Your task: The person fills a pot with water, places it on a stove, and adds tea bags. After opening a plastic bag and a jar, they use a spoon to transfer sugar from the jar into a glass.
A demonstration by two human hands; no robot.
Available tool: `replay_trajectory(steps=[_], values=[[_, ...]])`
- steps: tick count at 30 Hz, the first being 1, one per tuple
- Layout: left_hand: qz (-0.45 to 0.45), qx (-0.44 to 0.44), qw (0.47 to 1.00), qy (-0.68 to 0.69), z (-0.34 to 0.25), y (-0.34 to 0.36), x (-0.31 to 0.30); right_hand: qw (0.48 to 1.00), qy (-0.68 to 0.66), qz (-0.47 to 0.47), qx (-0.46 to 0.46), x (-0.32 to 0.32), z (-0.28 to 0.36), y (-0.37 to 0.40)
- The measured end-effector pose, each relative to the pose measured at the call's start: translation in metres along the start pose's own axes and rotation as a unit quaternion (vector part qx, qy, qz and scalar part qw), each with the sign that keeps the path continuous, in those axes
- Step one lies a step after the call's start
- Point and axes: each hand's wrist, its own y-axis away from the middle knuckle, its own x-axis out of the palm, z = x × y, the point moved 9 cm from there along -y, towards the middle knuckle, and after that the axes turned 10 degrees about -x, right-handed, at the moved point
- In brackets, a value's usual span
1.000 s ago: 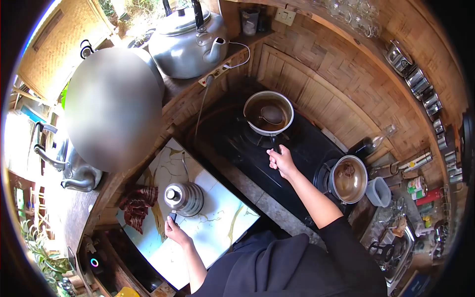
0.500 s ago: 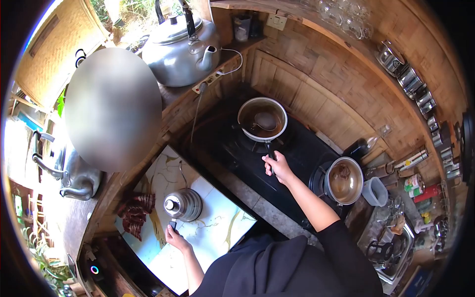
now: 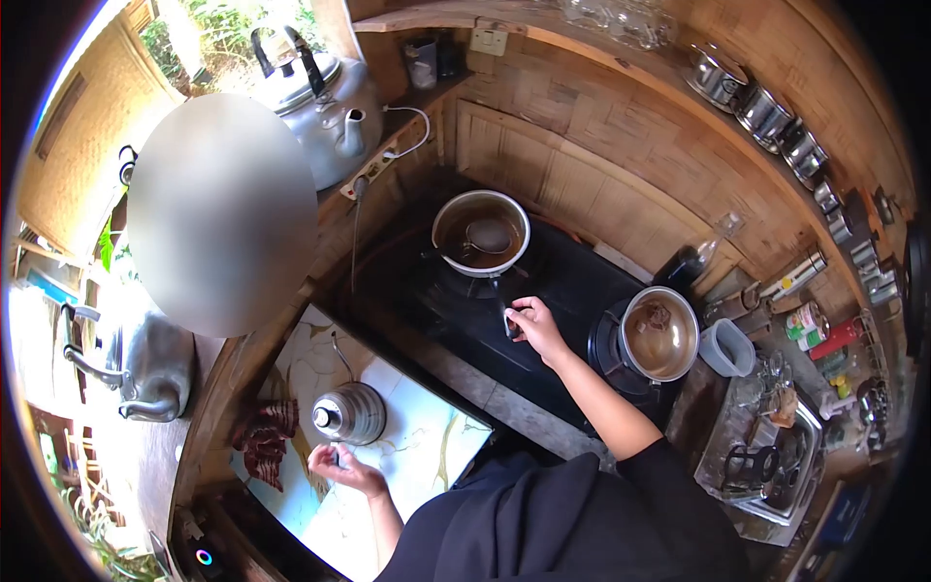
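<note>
My right hand is closed round the black handle of a saucepan on the black stove. Brown liquid and a round ladle are inside the saucepan. My left hand has its fingers spread beside a silver gooseneck kettle on the marble-patterned counter. A small dark piece, perhaps the kettle's handle end, shows by the fingers. Dark red patterned cloth or similar material lies left of the kettle.
A second pan with brown residue sits on the right burner, beside a clear plastic tub. A sink holds dishes at the lower right. Large kettles stand at the left. Metal cups line the upper right shelf.
The fingers of my left hand have opened from their grip on the dark handle by the gooseneck kettle. My right hand stays on the saucepan handle. The view has shifted.
</note>
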Motion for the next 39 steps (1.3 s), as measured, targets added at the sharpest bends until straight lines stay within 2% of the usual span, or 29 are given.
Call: replay_trajectory(steps=[4, 8, 11, 12, 14, 16, 19, 23, 24, 26, 27, 28, 30, 32, 34, 36, 39], values=[[0.138, 0.060, 0.983, 0.107, -0.045, 0.023, 0.073, 0.997, 0.029, -0.051, -0.054, -0.027, 0.015, 0.025], [0.264, 0.070, 0.940, 0.206, -0.091, 0.063, 0.135, 0.989, 0.022, -0.081, -0.120, -0.056, 0.033, 0.062], [0.368, 0.124, 0.903, 0.186, -0.126, 0.097, 0.176, 0.980, 0.048, -0.109, -0.157, -0.081, 0.062, 0.102], [0.400, 0.090, 0.892, 0.193, -0.131, 0.109, 0.189, 0.979, 0.050, -0.124, -0.156, -0.093, 0.069, 0.117], [0.446, 0.126, 0.857, 0.227, -0.154, 0.138, 0.210, 0.966, 0.074, -0.162, -0.188, -0.119, 0.083, 0.147], [0.492, 0.145, 0.826, 0.233, -0.175, 0.168, 0.226, 0.939, 0.114, -0.232, -0.226, -0.149, 0.096, 0.180], [0.565, 0.162, 0.781, 0.212, -0.192, 0.217, 0.249, 0.878, 0.267, -0.324, -0.230, -0.186, 0.117, 0.227], [0.605, 0.142, 0.758, 0.196, -0.193, 0.261, 0.265, 0.794, 0.435, -0.387, -0.172, -0.226, 0.101, 0.269], [0.609, 0.143, 0.755, 0.195, -0.196, 0.268, 0.267, 0.793, 0.434, -0.391, -0.169, -0.232, 0.094, 0.276], [0.644, 0.133, 0.728, 0.191, -0.197, 0.283, 0.270, 0.836, 0.394, -0.379, -0.049, -0.246, 0.062, 0.283], [0.641, 0.135, 0.732, 0.185, -0.195, 0.288, 0.272, 0.871, 0.345, -0.349, 0.016, -0.250, 0.041, 0.284], [0.643, 0.136, 0.731, 0.184, -0.193, 0.292, 0.272, 0.872, 0.343, -0.350, 0.017, -0.252, 0.036, 0.286], [0.654, 0.116, 0.728, 0.172, -0.188, 0.299, 0.273, 0.897, 0.327, -0.284, 0.085, -0.248, 0.008, 0.284], [0.653, 0.121, 0.729, 0.165, -0.189, 0.301, 0.272, 0.915, 0.293, -0.268, 0.068, -0.252, -0.024, 0.280], [0.647, 0.123, 0.737, 0.156, -0.186, 0.299, 0.269, 0.952, 0.095, -0.282, 0.075, -0.242, -0.028, 0.276], [0.644, 0.098, 0.746, 0.136, -0.176, 0.294, 0.269, 0.957, 0.041, -0.284, 0.041, -0.239, -0.026, 0.270], [0.623, 0.083, 0.768, 0.123, -0.163, 0.280, 0.264, 0.955, 0.004, -0.291, 0.060, -0.233, -0.022, 0.268]])
